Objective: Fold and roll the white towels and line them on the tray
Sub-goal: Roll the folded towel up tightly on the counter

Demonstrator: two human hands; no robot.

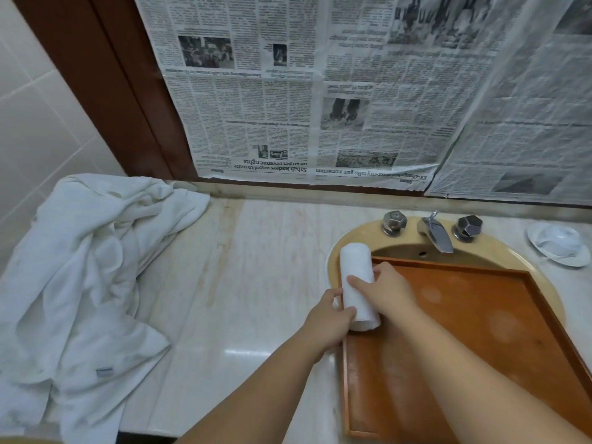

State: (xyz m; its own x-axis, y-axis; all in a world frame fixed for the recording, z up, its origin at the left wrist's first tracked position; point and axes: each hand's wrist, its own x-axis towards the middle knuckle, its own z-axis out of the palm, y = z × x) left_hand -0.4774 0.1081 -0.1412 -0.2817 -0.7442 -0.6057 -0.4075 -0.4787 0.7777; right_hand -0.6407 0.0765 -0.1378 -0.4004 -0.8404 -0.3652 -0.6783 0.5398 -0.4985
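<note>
hands (326, 318) hold towel roll (357, 283) lengthwise.

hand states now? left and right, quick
Left hand: gripping the rolled towel at its near end.
Right hand: gripping the same towel, at the tray's left edge.

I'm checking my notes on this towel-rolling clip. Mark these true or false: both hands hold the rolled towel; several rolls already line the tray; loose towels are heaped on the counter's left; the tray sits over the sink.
1. Both hands, left and right, hold the rolled towel. True.
2. Several rolls line the tray. False: only this one roll, at its left edge.
3. Loose towels are heaped on the counter's left. True.
4. The tray sits over the sink. True.
</note>
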